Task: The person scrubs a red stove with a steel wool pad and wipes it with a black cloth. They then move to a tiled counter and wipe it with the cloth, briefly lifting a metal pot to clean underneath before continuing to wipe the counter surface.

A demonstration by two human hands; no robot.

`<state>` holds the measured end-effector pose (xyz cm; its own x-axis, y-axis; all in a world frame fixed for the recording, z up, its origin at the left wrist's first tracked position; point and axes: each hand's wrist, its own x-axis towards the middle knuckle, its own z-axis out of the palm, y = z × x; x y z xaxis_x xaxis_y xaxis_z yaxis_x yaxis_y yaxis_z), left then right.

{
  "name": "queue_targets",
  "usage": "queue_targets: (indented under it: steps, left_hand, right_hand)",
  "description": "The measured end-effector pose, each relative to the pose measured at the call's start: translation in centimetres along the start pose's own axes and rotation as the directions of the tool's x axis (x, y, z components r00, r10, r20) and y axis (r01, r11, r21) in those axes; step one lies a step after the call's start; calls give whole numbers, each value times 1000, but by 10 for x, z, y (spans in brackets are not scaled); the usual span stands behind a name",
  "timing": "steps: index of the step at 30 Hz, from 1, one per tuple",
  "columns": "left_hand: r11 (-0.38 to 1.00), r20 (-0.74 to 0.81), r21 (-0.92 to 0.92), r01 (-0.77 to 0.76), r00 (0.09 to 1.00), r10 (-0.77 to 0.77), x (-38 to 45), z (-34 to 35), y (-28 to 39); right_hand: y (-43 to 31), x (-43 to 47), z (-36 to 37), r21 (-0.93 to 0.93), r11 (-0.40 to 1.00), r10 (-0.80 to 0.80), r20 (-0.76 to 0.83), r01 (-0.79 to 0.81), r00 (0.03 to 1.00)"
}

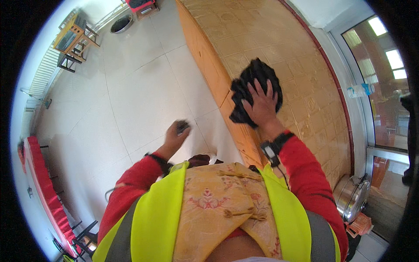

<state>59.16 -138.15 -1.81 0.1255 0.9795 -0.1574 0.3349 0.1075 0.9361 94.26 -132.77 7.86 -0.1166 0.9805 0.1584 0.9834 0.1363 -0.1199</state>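
Observation:
My right hand (262,103) lies with fingers spread on top of a bunched black cloth (244,109). That cloth rests along the front edge of a raised platform with a tan, embossed-tile-patterned covering (304,101). Over the pale tiled floor, my left hand (175,136) is curled around a small dark object (182,126); blur hides what it is. An orange wooden front panel (209,70) runs down the platform's side, between my two hands.
A metal-framed glass door or window (370,108) borders the platform, with a plastic bottle (360,90) beside it. A lidded steel pot (353,196) and pink plastic jug (359,224) stand at lower right. A basin (121,24) and wooden stand (73,36) are far left.

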Motion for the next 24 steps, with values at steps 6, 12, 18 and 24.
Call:
queue_targets:
  steps: [6,12,18,24]
  left_hand:
    - [833,-228,307,460,886,-405,-104,-108,-113]
    - [891,-165,133,434,896,-412,-96,-85,-129]
    - [945,-49,-2,326,944,-326,-47,-42,-86]
    - [989,28,-84,124,992,-122,-23,-2,-30]
  right_hand:
    - [-27,148,31,-19,999,28,50,-27,998]
    - [-30,159,30,-8,1000,17,40,-17,999]
    - [4,1,-4,19,1000,-21,57,20,998]
    - [45,-136,-37,-114,962,267,210,-248,940]
